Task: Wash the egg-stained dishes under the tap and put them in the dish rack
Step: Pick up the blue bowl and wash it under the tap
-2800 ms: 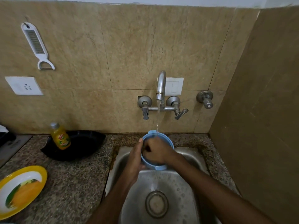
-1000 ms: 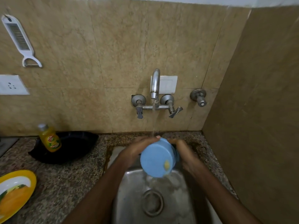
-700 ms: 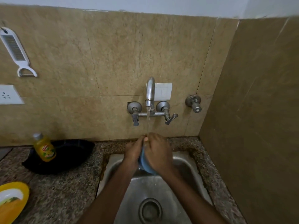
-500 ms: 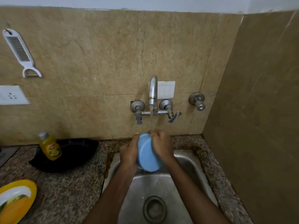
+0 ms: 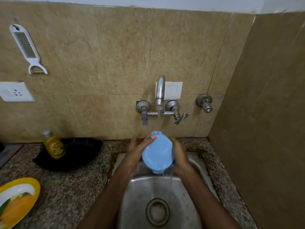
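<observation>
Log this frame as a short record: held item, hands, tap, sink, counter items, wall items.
held item: blue bowl, tilted under the stream
left hand: grips bowl's left side
right hand: grips bowl's right side
tap: running
sink: no dishes inside
counter: soap bottle, black pan, yellow plate
wall: peeler, socket

Bowl [image 5: 157,154] between hands [image 5: 138,148], under tap [image 5: 160,90], above sink [image 5: 158,204].
</observation>
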